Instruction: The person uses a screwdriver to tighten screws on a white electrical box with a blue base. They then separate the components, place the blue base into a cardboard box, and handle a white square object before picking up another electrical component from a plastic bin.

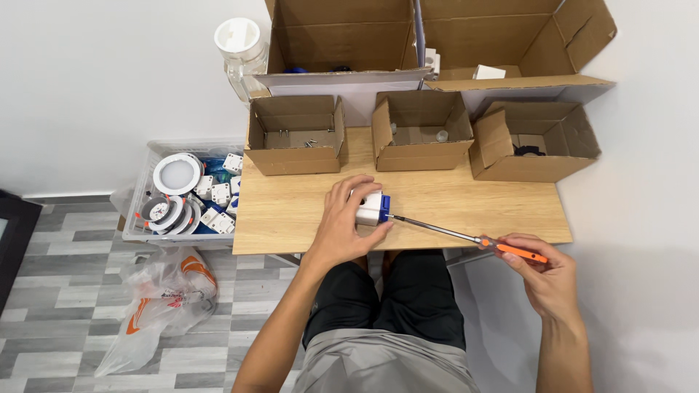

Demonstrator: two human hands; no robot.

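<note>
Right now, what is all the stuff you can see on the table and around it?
small box-shaped part: 1, white with a blue end, on the table under the left hand
screwdriver: 1, orange handle, metal shaft, tip at the part's blue end
wooden table: 1, light brown
small cardboard boxes: 3, brown, open, in a row at the table's back
big cardboard boxes: 2, brown, open, behind the row
plastic jar: 1, clear with white lid, left of the big boxes
plastic bin: 1, clear, on the floor at left, holding round white lamps and white parts
plastic bag: 1, clear and orange, on the floor
left hand: holds the part
right hand: holds the screwdriver
</note>
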